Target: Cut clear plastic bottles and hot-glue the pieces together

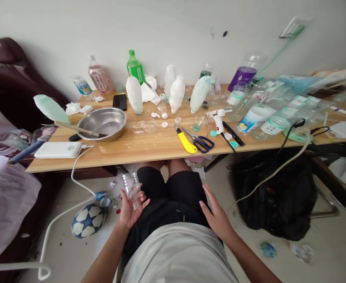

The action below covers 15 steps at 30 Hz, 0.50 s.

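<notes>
A clear, ribbed piece of plastic bottle (131,184) lies in my left hand (133,206), palm up over my left thigh, with the fingers curled loosely around it. My right hand (216,212) is beside my right thigh with its fingers stretched out and nothing in it. On the table (149,151) in front of me lie a yellow-handled cutter (187,141), dark blue scissors (201,140) and a white glue gun (219,120). Behind them stand several white and pale green rounded shapes (177,94).
A steel bowl (109,122) holds a wooden-handled tool, with a white power bank (57,150) and its cable nearby. Several clear bottles (275,124) crowd the table's right side. Below are a ball (89,221) at left and a black bag (275,196) at right.
</notes>
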{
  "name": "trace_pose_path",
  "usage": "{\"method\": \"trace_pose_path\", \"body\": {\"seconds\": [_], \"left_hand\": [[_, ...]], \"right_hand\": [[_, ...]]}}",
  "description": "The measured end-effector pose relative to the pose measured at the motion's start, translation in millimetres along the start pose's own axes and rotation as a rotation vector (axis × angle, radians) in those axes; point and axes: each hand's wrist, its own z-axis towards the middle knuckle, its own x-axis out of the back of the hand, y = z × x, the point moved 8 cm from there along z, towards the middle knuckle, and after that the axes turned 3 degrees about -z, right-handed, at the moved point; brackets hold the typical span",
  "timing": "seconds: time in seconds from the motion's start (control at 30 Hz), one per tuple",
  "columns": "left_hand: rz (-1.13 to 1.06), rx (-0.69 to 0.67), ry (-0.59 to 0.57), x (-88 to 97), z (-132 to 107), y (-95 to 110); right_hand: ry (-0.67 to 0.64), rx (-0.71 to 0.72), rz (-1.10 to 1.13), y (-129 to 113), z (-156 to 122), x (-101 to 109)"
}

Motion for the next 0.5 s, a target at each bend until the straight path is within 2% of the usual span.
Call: {"method": "trace_pose_path", "body": {"seconds": [0.07,0.13,0.17,0.23,0.3,0.33,0.4,0.43,0.5], "left_hand": [[0.010,0.010,0.011,-3.0,0,-2],[0.041,0.016,0.018,-6.3,-1,-2],[0.057,0.013,0.020,-7.6,-1,-2],[0.084,0.001,0.024,-9.2,-3,-1],[0.100,-0.019,0.028,-10.0,-5,0],[0.106,-0.025,0.028,-10.4,-6,0],[0.117,-0.028,0.028,-11.4,-6,-2],[0.122,-0.025,0.028,-12.0,-6,-3],[0.132,-0.012,0.031,-13.1,-6,-6]], "right_hand": [[-0.190,0.189,-0.001,-28,-2,-2],[-0.411,0.363,-0.068,-49,9,-3],[-0.449,0.346,-0.137,-49,22,2],[-0.372,0.269,-0.179,-45,54,20],[-0.334,0.243,-0.196,-43,72,27],[-0.349,0.271,-0.191,-45,73,24],[-0.469,0.449,-0.126,-61,61,7],[-0.513,0.494,-0.105,-68,55,-1],[-0.511,0.504,-0.089,-79,54,-12]]}}
